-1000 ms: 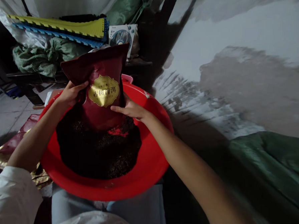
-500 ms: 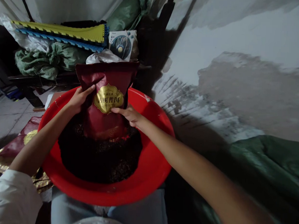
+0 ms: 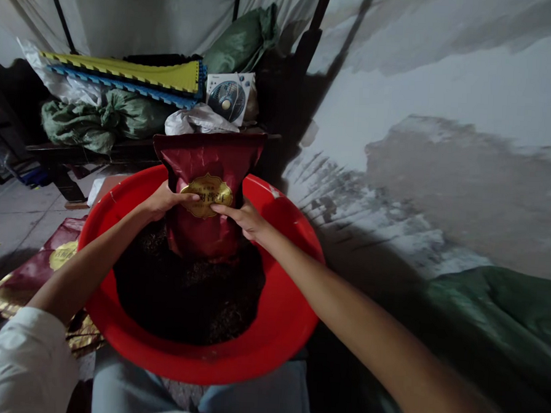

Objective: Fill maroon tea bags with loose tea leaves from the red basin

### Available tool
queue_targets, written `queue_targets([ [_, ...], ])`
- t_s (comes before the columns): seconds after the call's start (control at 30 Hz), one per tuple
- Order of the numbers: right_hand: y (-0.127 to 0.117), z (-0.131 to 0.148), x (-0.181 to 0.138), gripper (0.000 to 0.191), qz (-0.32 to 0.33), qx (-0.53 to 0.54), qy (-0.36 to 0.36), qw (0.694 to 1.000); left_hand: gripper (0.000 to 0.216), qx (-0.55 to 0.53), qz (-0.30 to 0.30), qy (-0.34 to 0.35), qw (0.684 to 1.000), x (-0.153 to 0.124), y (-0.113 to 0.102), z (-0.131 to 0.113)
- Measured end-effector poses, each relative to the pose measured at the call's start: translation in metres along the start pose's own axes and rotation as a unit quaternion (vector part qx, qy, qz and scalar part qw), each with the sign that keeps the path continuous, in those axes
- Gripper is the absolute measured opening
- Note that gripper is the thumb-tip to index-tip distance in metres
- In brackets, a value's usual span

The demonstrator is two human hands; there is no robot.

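Between my two hands stands a dark red tea bag [image 3: 204, 233] with a gold label, upright, its lower end at the dark loose tea [image 3: 182, 300]. My left hand [image 3: 167, 199] grips its left side, thumb across the label. On the opposite side my right hand [image 3: 244, 218] holds it, thumb pressed to the label's lower edge. The tea lies in a wide red basin [image 3: 290, 281] above my knees. Fingers behind the bag are hidden.
More red and gold bags [image 3: 46, 253] lie on the floor at left. Behind the basin, a dark bench holds a box fan [image 3: 226, 100], yellow and blue foam mats [image 3: 125, 72] and green sacks [image 3: 137, 114]. A stained wall [image 3: 444, 166] and green sack [image 3: 496, 304] are at right.
My left hand has moved down the bag's side, and its thumb now covers part of the label. The bag stays held upright by both hands. The view has shifted slightly.
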State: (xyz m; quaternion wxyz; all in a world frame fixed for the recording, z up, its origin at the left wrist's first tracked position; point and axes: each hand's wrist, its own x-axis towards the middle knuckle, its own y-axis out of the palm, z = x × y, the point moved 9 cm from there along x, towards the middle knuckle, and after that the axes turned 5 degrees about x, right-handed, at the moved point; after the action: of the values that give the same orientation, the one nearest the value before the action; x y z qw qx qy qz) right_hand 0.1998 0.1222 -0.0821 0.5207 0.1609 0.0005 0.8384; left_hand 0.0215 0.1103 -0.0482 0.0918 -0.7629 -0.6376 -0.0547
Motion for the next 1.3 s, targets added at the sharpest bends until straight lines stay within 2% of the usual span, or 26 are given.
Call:
queue_targets([
  [0.23, 0.009, 0.007, -0.004, 0.083, 0.045, -0.002, -0.007, 0.999, 0.063, 0.009, -0.049, -0.014, 0.999, -0.002, 0.002, 0.006],
  [0.3, 0.007, 0.008, -0.003, 0.081, 0.033, -0.001, -0.016, 0.999, 0.06, 0.014, -0.054, -0.007, 0.998, -0.002, 0.001, 0.006],
  [0.47, 0.002, 0.011, -0.002, 0.061, -0.011, -0.023, -0.039, 0.999, 0.061, 0.019, -0.043, 0.001, 0.999, -0.001, 0.002, 0.004],
  [0.73, 0.004, 0.012, -0.002, 0.059, -0.023, -0.013, -0.033, 0.999, 0.06, 0.006, -0.028, 0.0, 1.0, -0.002, 0.005, -0.002],
  [1.03, 0.009, 0.016, -0.002, 0.05, -0.003, -0.051, -0.039, 0.998, 0.066, 0.001, -0.02, 0.008, 1.0, -0.003, 0.007, -0.005],
  [1.3, 0.011, 0.015, -0.002, 0.047, -0.001, -0.037, -0.035, 0.999, 0.062, 0.005, -0.013, 0.004, 1.0, -0.003, 0.006, -0.008],
])
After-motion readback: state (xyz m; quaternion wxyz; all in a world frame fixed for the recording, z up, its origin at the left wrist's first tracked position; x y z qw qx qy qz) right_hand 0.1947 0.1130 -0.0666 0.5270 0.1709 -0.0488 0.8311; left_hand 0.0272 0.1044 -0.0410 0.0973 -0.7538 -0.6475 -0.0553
